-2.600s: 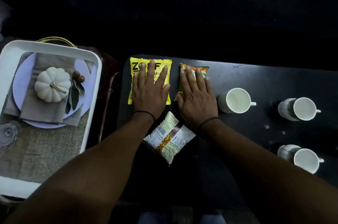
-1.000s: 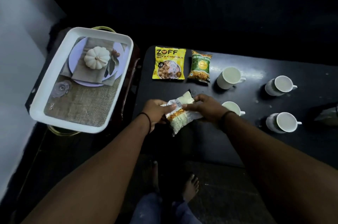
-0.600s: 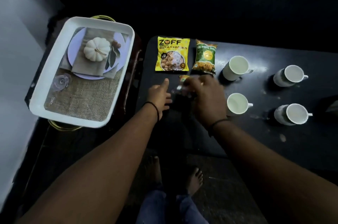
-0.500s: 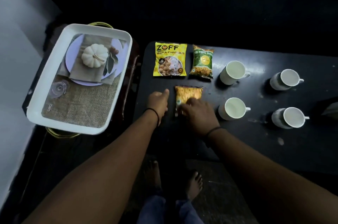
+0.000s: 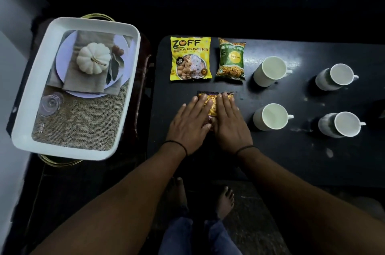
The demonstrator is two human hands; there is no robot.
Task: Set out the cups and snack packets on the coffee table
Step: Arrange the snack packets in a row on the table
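Both hands lie flat, palms down, on a snack packet (image 5: pixel 212 106) near the table's (image 5: pixel 291 161) front-left part. The left hand (image 5: pixel 188 124) covers the packet's left side and the right hand (image 5: pixel 230 124) its right side; their fingers (image 5: pixel 200 106) are stretched out and slightly spread, pressing down and not pinching anything. Only a yellow strip of the packet shows between the hands.

At the table's back-left corner lies a yellow ZOFF packet (image 5: pixel 190 59), with a green packet (image 5: pixel 231 61) just beside it to the right. Four white cups stand upright toward the right in two rows: back cup (image 5: pixel 268 71), far back cup (image 5: pixel 335 76), front cup (image 5: pixel 269 117) and far front cup (image 5: pixel 340 124), well apart from each other.

Left of the table sits a white tray (image 5: pixel 27 123).
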